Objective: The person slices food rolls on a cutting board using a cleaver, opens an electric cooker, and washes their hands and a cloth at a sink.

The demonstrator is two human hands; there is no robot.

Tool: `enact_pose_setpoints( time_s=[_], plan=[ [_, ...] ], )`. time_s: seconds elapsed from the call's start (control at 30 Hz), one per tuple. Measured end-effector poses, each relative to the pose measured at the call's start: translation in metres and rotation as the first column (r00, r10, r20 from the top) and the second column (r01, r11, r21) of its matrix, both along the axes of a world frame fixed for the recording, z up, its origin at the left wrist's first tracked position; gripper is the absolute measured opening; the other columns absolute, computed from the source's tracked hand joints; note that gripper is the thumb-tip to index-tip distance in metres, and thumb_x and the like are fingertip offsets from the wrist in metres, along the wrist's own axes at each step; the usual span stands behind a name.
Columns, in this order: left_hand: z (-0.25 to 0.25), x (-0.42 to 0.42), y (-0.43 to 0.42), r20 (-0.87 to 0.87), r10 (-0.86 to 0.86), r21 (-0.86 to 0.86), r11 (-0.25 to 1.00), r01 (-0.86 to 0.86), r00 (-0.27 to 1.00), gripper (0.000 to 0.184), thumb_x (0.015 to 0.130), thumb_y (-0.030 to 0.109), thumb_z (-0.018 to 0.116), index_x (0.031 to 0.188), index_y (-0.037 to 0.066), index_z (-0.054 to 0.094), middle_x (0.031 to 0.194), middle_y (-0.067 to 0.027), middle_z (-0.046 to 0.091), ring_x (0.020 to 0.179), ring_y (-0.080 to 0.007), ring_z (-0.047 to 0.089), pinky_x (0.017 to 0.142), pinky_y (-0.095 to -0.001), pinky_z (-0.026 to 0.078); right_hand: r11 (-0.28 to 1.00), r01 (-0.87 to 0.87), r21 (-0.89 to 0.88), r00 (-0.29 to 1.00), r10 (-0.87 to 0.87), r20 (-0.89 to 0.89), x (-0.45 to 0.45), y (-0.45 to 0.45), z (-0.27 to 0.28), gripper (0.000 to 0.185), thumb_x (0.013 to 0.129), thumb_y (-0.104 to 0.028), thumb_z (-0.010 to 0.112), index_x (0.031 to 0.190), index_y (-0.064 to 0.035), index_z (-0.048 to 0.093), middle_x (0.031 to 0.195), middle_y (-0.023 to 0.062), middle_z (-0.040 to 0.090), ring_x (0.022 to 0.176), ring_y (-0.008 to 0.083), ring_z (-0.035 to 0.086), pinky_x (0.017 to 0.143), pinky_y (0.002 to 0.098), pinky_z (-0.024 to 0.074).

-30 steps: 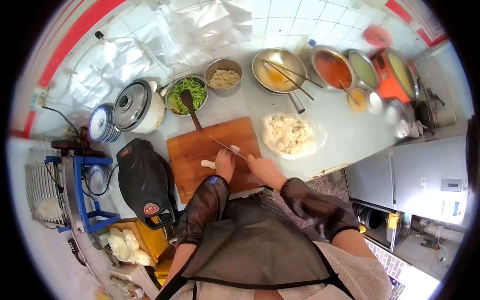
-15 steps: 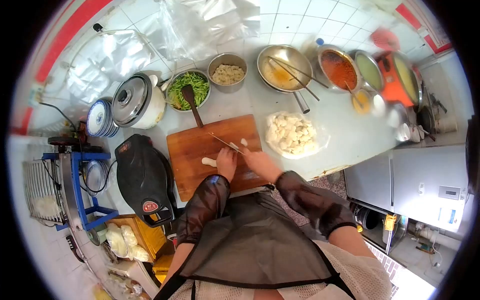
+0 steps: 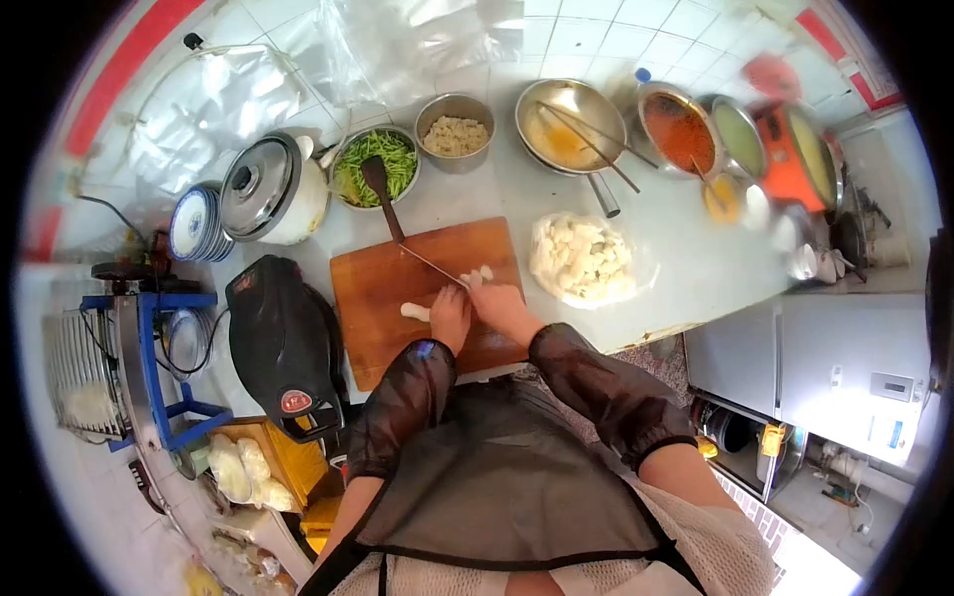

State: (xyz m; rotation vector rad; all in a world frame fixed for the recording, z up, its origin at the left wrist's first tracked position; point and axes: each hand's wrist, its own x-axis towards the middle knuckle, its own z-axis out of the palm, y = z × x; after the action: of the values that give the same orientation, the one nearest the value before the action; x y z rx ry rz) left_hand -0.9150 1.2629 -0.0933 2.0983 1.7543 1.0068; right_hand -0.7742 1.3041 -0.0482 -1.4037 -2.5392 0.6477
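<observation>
My right hand (image 3: 501, 307) grips a knife (image 3: 433, 266), whose thin blade points up and left across the wooden cutting board (image 3: 373, 343). Just left of it, my left hand (image 3: 450, 318) is closed over the right end of a soft white roll (image 3: 414, 312), which looks like dough. The part under my fingers is hidden. A few cut white pieces (image 3: 484, 273) lie beyond the knife, close to my right knuckles. To the board's right sits a clear plastic bag (image 3: 644, 283) full of similar white chunks (image 3: 581, 256).
Behind the board stand a bowl of chopped greens (image 3: 397, 164) with a dark wooden spatula (image 3: 375, 179) across it, a metal pot (image 3: 481, 156) and a pan with chopsticks (image 3: 562, 149). A black electric griddle (image 3: 283, 343) and a lidded pot (image 3: 270, 194) are at left.
My right hand has moved left, closer to my left hand, and the knife has shifted up and left with it. The white pieces beyond it have shifted slightly upward.
</observation>
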Motion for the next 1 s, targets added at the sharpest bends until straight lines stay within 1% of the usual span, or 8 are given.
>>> enact_pose_setpoints(
  time_s=[0.1,0.3,0.5,0.67,0.83,0.9,0.97,1.0],
  plan=[
    [0.000,-0.004,0.002,0.062,0.024,-0.074,0.997,-0.019,0.998,0.007,0.080,0.002,0.061,0.085,-0.001,0.061,0.089,-0.0152,0.057,0.086,-0.0367,0.054,0.074,-0.0449,0.046,0.989,0.028,0.147,0.999,-0.021,-0.050,0.002,0.002,0.007,0.018,0.090,-0.013,0.048,0.104,-0.0032,0.052,0.068,0.0138,0.066,0.064,0.0327,0.066,0.055,0.0426,0.0522],
    [0.004,0.001,0.005,0.116,0.033,-0.092,0.995,-0.022,0.993,0.010,0.079,-0.002,0.062,0.088,0.000,0.060,0.095,-0.0177,0.055,0.091,-0.0388,0.052,0.077,-0.0458,0.045,0.982,-0.027,-0.185,0.978,0.064,0.196,0.044,-0.010,0.044,0.014,0.088,-0.014,0.050,0.098,-0.0036,0.051,0.067,0.0129,0.066,0.064,0.0333,0.067,0.055,0.0442,0.0516],
    [0.005,-0.003,0.002,0.042,0.017,-0.034,0.999,-0.015,0.999,0.008,0.080,0.000,0.061,0.088,0.001,0.060,0.093,-0.0160,0.057,0.089,-0.0371,0.053,0.075,-0.0446,0.046,0.973,-0.005,0.229,0.983,0.047,-0.180,-0.011,0.013,-0.022,0.013,0.089,-0.015,0.050,0.098,-0.0051,0.050,0.064,0.0126,0.063,0.062,0.0348,0.065,0.055,0.0468,0.0499],
    [0.001,-0.004,-0.004,0.091,0.078,-0.129,0.989,-0.066,0.993,0.013,0.079,-0.002,0.060,0.092,-0.001,0.061,0.094,-0.0188,0.057,0.094,-0.0390,0.054,0.081,-0.0444,0.045,0.981,-0.047,-0.188,0.990,0.071,0.121,0.038,-0.004,0.047,0.022,0.090,-0.016,0.050,0.110,-0.0062,0.051,0.064,0.0119,0.060,0.065,0.0323,0.066,0.053,0.0460,0.0496],
    [-0.012,-0.004,-0.005,0.129,0.054,-0.169,0.985,-0.031,0.990,0.017,0.083,0.002,0.058,0.100,0.000,0.062,0.103,-0.0169,0.059,0.097,-0.0359,0.055,0.084,-0.0429,0.045,0.975,-0.023,-0.219,0.990,0.052,0.128,0.002,0.000,-0.002,0.026,0.093,-0.019,0.047,0.116,-0.0069,0.050,0.073,0.0142,0.065,0.063,0.0341,0.064,0.051,0.0449,0.0500],
    [-0.026,-0.013,-0.008,0.498,0.017,-0.246,0.961,0.123,0.867,0.024,0.090,0.004,0.055,0.113,0.000,0.059,0.111,-0.0154,0.058,0.102,-0.0335,0.056,0.088,-0.0384,0.045,0.996,0.001,-0.091,1.000,-0.003,-0.017,-0.010,0.008,-0.004,0.024,0.091,-0.016,0.048,0.112,-0.0048,0.052,0.074,0.0138,0.065,0.063,0.0344,0.065,0.053,0.0440,0.0511],
    [0.003,-0.009,-0.005,0.241,0.018,-0.257,0.965,0.046,0.970,0.018,0.086,0.005,0.058,0.103,0.001,0.063,0.108,-0.0179,0.060,0.102,-0.0401,0.053,0.090,-0.0455,0.044,0.998,-0.038,-0.051,0.994,0.043,0.100,-0.011,0.011,-0.001,0.022,0.089,-0.014,0.049,0.108,-0.0029,0.054,0.075,0.0134,0.065,0.065,0.0343,0.065,0.054,0.0432,0.0516],
    [-0.050,-0.023,-0.005,0.293,0.015,-0.213,0.976,0.050,0.956,0.016,0.086,0.003,0.059,0.101,-0.002,0.061,0.107,-0.0197,0.060,0.103,-0.0400,0.053,0.092,-0.0448,0.043,0.999,-0.019,0.039,0.996,0.022,-0.087,-0.002,0.004,-0.003,0.022,0.088,-0.013,0.050,0.106,-0.0020,0.055,0.073,0.0143,0.065,0.064,0.0341,0.065,0.053,0.0442,0.0503]
  ],
)
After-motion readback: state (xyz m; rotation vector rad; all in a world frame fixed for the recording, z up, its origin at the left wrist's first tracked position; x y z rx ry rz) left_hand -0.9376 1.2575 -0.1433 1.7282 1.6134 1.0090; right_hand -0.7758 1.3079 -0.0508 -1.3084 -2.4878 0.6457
